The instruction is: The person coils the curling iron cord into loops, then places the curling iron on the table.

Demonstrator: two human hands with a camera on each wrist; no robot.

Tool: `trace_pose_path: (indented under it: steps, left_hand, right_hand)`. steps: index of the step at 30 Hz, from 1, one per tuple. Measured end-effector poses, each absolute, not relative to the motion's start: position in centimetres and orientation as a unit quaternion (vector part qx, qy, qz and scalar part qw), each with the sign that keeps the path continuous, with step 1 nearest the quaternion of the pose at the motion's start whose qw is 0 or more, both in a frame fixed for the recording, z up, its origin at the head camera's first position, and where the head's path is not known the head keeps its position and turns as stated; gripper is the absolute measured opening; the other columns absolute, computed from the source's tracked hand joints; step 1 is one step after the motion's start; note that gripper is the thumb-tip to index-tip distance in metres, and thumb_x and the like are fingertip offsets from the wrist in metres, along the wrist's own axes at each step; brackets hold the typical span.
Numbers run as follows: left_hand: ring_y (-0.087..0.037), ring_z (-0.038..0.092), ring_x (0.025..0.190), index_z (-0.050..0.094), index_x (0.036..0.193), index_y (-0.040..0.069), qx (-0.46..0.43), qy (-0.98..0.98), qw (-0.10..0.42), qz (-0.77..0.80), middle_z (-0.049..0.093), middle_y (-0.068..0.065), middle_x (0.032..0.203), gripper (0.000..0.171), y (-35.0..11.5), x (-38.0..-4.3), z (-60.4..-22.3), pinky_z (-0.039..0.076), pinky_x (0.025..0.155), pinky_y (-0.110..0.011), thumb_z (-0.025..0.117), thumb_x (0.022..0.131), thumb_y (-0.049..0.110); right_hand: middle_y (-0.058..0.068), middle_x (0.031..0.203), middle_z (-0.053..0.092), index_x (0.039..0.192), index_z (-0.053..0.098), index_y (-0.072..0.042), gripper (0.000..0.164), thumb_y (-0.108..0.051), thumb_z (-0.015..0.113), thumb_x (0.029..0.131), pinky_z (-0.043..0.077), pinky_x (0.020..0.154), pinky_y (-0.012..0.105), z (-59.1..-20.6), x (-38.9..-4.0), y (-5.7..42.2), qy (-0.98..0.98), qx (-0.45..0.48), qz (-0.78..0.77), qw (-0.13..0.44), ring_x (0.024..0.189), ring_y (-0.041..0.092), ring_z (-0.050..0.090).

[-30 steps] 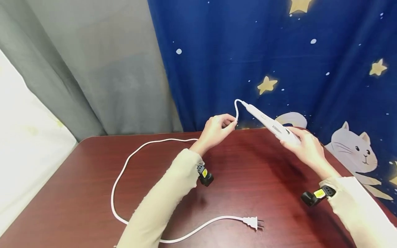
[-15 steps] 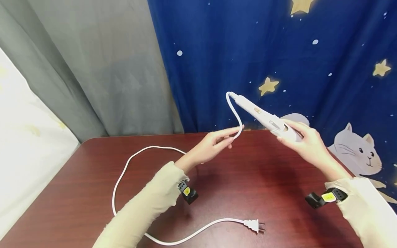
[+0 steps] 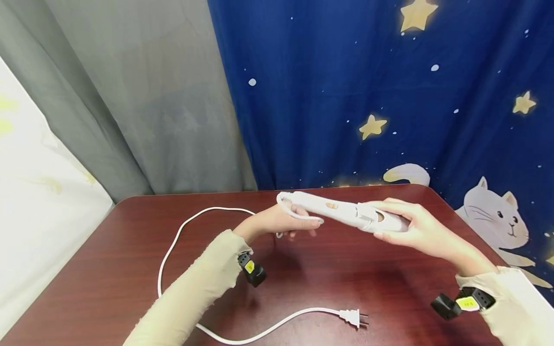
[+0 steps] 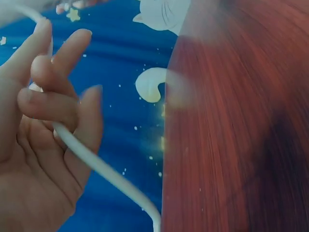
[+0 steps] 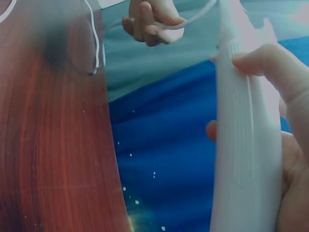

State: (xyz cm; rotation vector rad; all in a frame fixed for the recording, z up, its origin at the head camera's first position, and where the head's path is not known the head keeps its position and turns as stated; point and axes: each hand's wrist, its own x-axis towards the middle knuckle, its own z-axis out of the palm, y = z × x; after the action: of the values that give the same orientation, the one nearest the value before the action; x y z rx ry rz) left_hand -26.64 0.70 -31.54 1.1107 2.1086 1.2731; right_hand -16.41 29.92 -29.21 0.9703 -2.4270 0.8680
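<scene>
My right hand grips the wide end of a white hair straightener, held nearly level above the table with its cord end pointing left. In the right wrist view, the straightener's ridged body lies between thumb and fingers. My left hand is at the cord end, its fingers curled round the white cord where it bends back over the thumb. The left wrist view shows the cord passing between curled fingers and hanging down from the hand.
The cord loops across the left side of the dark red wooden table. Its two-pin plug lies near the front. Behind stand a grey curtain and a blue star-patterned curtain. Each wrist wears a black camera strap.
The straightener has come down and left, tilting from steep to nearly level. My left hand has moved lower and leftward, and the cord now folds back over its thumb. The plug has stayed put.
</scene>
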Motion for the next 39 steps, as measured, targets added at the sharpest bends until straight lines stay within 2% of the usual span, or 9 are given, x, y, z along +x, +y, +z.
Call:
trace_pose_path:
  steps: [2, 6, 12, 16, 19, 24, 30, 35, 39]
  left_hand:
    - [-0.010, 0.045, 0.043, 0.071, 0.080, 0.005, 0.420, 0.763, 0.194, 0.452, 0.057, -0.003, 0.054, 0.015, 0.2, -26.9, -31.8, 0.032, 0.037, -0.024, 0.066, 0.083, 0.019]
    - [-0.006, 0.044, 0.049, 0.067, 0.075, -0.006, 0.445, 0.758, 0.168, 0.447, 0.057, 0.003, 0.056, 0.007, -0.7, -27.5, -31.7, 0.033, 0.044, -0.019, 0.063, 0.078, 0.000]
    - [-0.009, 0.043, 0.050, 0.068, 0.064, 0.009, 0.408, 0.800, 0.165, 0.408, 0.057, -0.003, 0.055, 0.020, -1.5, -27.0, -30.3, 0.029, 0.044, -0.021, 0.075, 0.076, 0.024]
    - [-0.010, 0.035, 0.046, 0.066, 0.063, 0.010, 0.408, 0.810, 0.155, 0.391, 0.055, -0.008, 0.055, 0.024, -1.8, -26.6, -29.3, 0.024, 0.041, -0.023, 0.076, 0.074, 0.028]
    - [-0.010, 0.037, 0.044, 0.067, 0.064, 0.009, 0.411, 0.814, 0.152, 0.381, 0.055, -0.009, 0.055, 0.024, -2.1, -26.1, -28.7, 0.029, 0.040, -0.023, 0.076, 0.075, 0.028]
    - [-0.013, 0.050, 0.045, 0.070, 0.072, 0.008, 0.407, 0.809, 0.152, 0.397, 0.058, -0.003, 0.056, 0.017, -2.8, -24.9, -27.8, 0.046, 0.045, -0.028, 0.071, 0.081, 0.022]
    - [-0.016, 0.054, 0.051, 0.070, 0.092, -0.001, 0.405, 0.780, 0.136, 0.458, 0.060, -0.005, 0.060, 0.014, -3.8, -23.1, -27.2, 0.048, 0.049, -0.027, 0.063, 0.086, 0.010]
    - [-0.018, 0.060, 0.056, 0.063, 0.105, -0.008, 0.389, 0.753, 0.151, 0.508, 0.065, -0.011, 0.068, 0.021, -4.4, -21.8, -27.2, 0.053, 0.058, -0.039, 0.057, 0.089, 0.004]
    - [-0.028, 0.064, 0.064, 0.057, 0.114, -0.011, 0.403, 0.729, 0.147, 0.533, 0.066, -0.019, 0.079, 0.026, -4.5, -21.1, -27.7, 0.053, 0.068, -0.040, 0.052, 0.092, 0.001]
  right_hand:
    - [-0.010, 0.092, 0.056, 0.120, 0.059, -0.016, 0.056, -0.004, 0.079, 0.068, 0.039, 0.061, 0.019, -29.3, -16.2, 29.7, -0.858, 0.370, 0.315, 0.165, 0.080, 0.005, 0.048]
    - [-0.011, 0.096, 0.058, 0.119, 0.060, -0.019, 0.052, -0.010, 0.077, 0.071, 0.040, 0.062, 0.019, -29.6, -16.1, 29.3, -0.856, 0.400, 0.304, 0.122, 0.082, 0.005, 0.050]
    - [-0.013, 0.095, 0.058, 0.120, 0.060, -0.022, 0.049, -0.015, 0.076, 0.074, 0.041, 0.063, 0.017, -29.8, -16.2, 29.0, -0.854, 0.432, 0.278, 0.078, 0.080, 0.004, 0.051]
    - [-0.015, 0.091, 0.057, 0.119, 0.060, -0.024, 0.048, -0.017, 0.076, 0.074, 0.041, 0.059, 0.016, -30.0, -16.3, 28.8, -0.856, 0.441, 0.260, 0.068, 0.077, 0.002, 0.050]
    - [-0.016, 0.090, 0.056, 0.118, 0.060, -0.023, 0.048, -0.016, 0.076, 0.073, 0.040, 0.059, 0.015, -30.3, -16.5, 28.6, -0.858, 0.446, 0.241, 0.076, 0.075, 0.002, 0.049]
    - [-0.017, 0.089, 0.055, 0.114, 0.062, -0.023, 0.044, -0.020, 0.076, 0.073, 0.039, 0.060, 0.017, -30.7, -16.7, 28.5, -0.878, 0.419, 0.204, 0.110, 0.074, 0.000, 0.047]
    - [-0.015, 0.092, 0.055, 0.113, 0.062, -0.021, 0.044, -0.022, 0.077, 0.071, 0.041, 0.061, 0.021, -30.9, -16.9, 28.5, -0.902, 0.353, 0.184, 0.166, 0.076, 0.001, 0.048]
    - [-0.014, 0.092, 0.055, 0.116, 0.061, -0.025, 0.047, -0.023, 0.077, 0.072, 0.039, 0.060, 0.022, -31.0, -16.8, 28.2, -0.912, 0.306, 0.192, 0.192, 0.076, 0.003, 0.047]
    - [-0.010, 0.094, 0.059, 0.117, 0.061, -0.025, 0.049, -0.023, 0.077, 0.071, 0.038, 0.060, 0.024, -30.9, -16.7, 27.8, -0.913, 0.277, 0.201, 0.220, 0.075, 0.005, 0.048]
